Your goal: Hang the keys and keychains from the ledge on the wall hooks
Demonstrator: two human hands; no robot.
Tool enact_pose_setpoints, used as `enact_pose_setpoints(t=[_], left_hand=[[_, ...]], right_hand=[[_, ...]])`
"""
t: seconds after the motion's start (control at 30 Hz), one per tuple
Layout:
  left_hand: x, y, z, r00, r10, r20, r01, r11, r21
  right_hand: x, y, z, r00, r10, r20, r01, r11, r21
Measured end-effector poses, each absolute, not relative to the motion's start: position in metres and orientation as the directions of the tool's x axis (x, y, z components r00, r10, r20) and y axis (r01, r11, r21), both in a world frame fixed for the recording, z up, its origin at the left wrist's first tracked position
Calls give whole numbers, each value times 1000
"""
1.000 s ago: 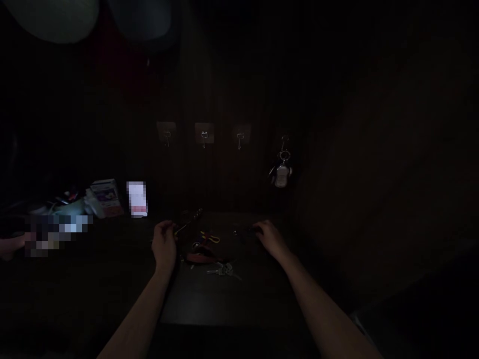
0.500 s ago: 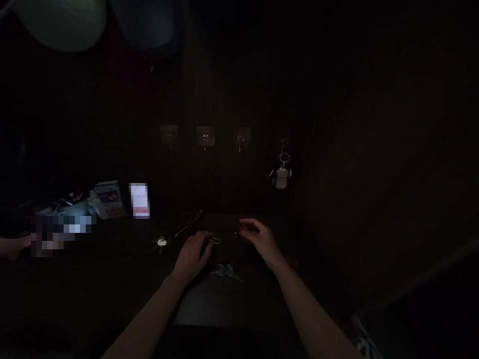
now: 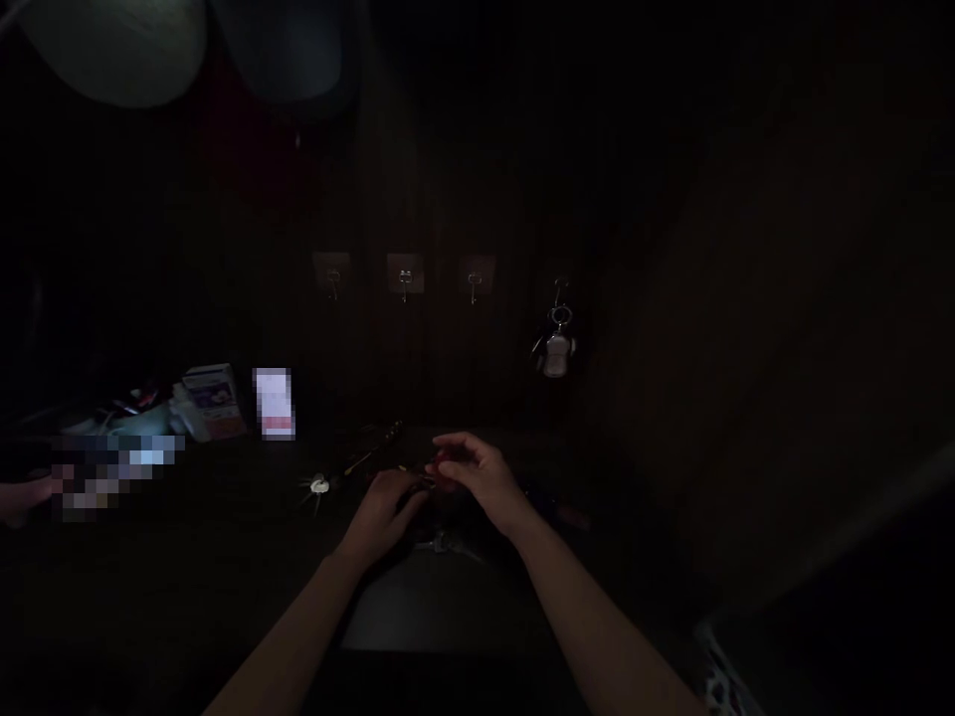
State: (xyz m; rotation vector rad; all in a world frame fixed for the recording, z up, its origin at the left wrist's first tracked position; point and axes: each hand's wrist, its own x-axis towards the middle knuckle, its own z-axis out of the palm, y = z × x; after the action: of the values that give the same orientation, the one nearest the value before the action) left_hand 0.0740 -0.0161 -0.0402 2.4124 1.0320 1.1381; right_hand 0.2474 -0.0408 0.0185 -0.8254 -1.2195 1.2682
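Observation:
Above a dark tabletop my right hand [image 3: 481,479] is closed, with a small dark-red object [image 3: 443,465] between thumb and fingers; dimness hides its exact kind. Close by on its left, my left hand [image 3: 384,512] has its fingers curled, and what they grip, if anything, is too dark to name. A bit of yellow cord [image 3: 403,467] shows just beyond the left fingers. Below both hands lie some metal keys [image 3: 439,543]. Left of my left hand rests another bunch of keys [image 3: 319,485], with a dark strap [image 3: 373,447] behind it.
A row of wall hooks [image 3: 405,278] runs along the back; on the rightmost hangs a key ring with a pale fob [image 3: 556,354]. Small boxes [image 3: 216,403] and a bright blurred panel [image 3: 274,403] stand at left. Another person's hand [image 3: 26,497] is at the far left. Caps [image 3: 284,50] hang above.
My right hand has moved left with the red object, up close to my left hand. The yellow loop that stuck out by my left fingers is now mostly hidden.

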Motion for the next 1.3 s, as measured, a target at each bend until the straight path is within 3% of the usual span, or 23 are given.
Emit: enact_pose_setpoints(t=[0.2,0.4,0.53,0.77,0.93,1.07,1.3], left_hand=[[73,-14,-39,296,814,500,448,-580,680],[72,-14,-32,137,931,339,254,-364,896],[72,-15,-25,143,968,204,55,-214,975],[67,-9,-26,197,979,58,-282,0,960],[67,-7,-26,299,954,11,-416,120,902],[68,-8,-24,344,939,18,-413,134,901],[68,-10,-31,424,905,24,-254,94,963]], right_hand=[[263,-31,7,95,987,128,-246,148,-958],[266,-32,-7,86,994,63,-125,74,-989],[261,-31,-14,64,989,132,55,129,-990],[248,-28,-20,19,960,278,281,262,-923],[242,-29,-22,15,931,365,414,327,-850],[237,-32,-18,7,895,445,445,396,-803],[226,-34,-9,-40,858,512,572,440,-693]])
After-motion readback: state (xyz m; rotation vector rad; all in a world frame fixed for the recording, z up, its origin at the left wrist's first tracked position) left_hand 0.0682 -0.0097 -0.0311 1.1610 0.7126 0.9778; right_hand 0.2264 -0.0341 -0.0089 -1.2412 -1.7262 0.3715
